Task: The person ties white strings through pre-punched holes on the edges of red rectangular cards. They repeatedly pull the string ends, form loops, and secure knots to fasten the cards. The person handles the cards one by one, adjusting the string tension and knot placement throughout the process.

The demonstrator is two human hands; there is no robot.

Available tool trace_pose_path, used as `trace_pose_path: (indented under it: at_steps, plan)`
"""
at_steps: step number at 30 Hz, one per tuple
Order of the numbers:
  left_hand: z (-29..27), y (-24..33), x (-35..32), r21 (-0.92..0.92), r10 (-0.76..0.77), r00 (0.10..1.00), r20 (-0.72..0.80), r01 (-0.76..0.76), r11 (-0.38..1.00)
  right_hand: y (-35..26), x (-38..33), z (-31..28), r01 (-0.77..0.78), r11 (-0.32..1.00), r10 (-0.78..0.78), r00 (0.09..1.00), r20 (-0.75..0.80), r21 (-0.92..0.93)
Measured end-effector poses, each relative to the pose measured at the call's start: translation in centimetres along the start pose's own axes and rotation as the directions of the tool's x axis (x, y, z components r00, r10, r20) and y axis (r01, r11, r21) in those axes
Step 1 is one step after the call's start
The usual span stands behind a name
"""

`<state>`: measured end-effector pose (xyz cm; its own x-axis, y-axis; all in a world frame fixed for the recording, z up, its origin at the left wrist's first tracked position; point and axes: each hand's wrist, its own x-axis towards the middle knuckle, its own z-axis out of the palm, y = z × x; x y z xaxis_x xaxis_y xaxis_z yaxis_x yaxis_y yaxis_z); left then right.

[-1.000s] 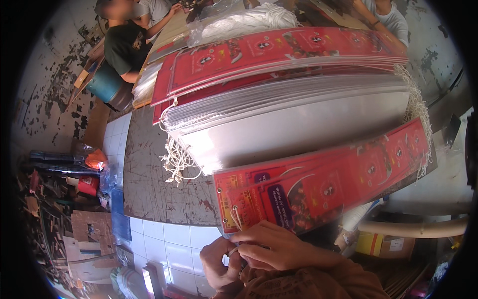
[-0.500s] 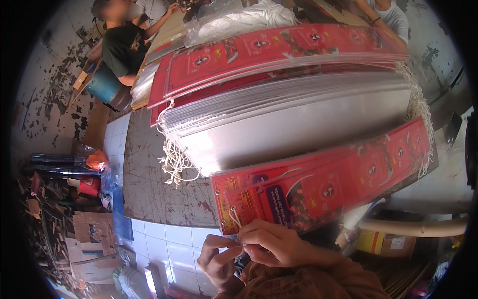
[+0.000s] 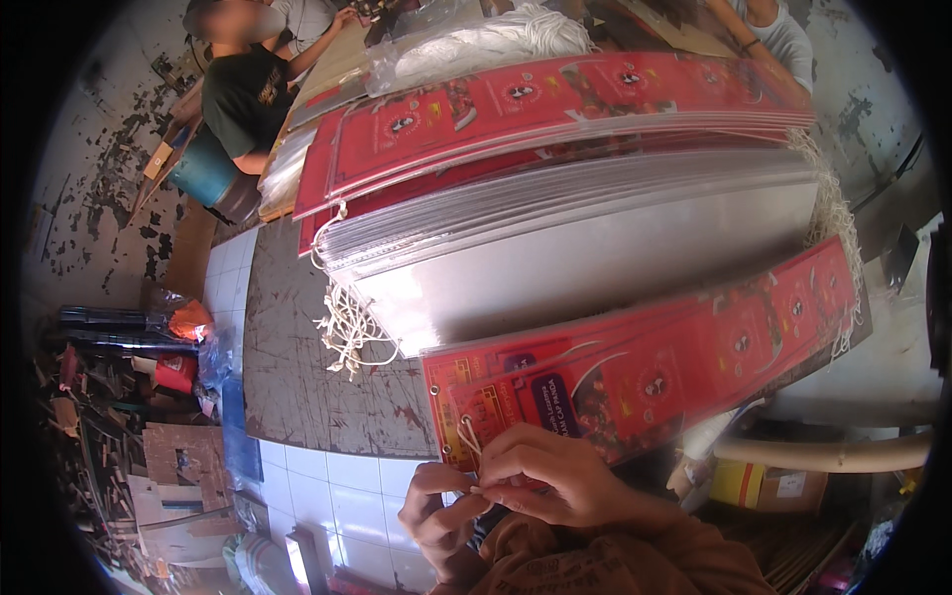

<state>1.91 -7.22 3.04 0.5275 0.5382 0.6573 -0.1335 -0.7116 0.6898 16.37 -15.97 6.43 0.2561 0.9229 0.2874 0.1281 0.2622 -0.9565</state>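
My left hand (image 3: 436, 511) and my right hand (image 3: 545, 476) meet at the near end of a long red printed plastic banner (image 3: 654, 382), fingertips pinched together. Between them is a thin white string (image 3: 469, 434), which runs up through a metal eyelet near the banner's left end. The part of the string within my fingers is mostly hidden. Beyond the banner lies a thick stack of similar sheets with the pale grey back (image 3: 595, 248) facing up. Knotted string ends (image 3: 352, 322) hang from that stack's left corner.
More red banners (image 3: 535, 99) lie stacked farther back on the scratched table (image 3: 307, 367), before a bundle of white string (image 3: 506, 40). One person (image 3: 248, 99) is at the far left, another (image 3: 778, 45) at the far right. Cardboard and scraps (image 3: 178, 476) cover the floor at left.
Both hands stay pinched on the string, with small finger movements. The near banner appears slightly shifted in view; the stacks stay in place.
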Motion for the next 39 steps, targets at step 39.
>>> trace_pose_path:
  at_steps: [39]
  plan:
    - [1.1,0.4,-0.5,-0.221,-0.210,0.957,-0.201,0.164,0.961,1.1,-0.4,0.1,0.101,0.994,-0.097,0.990,-0.101,0.034]
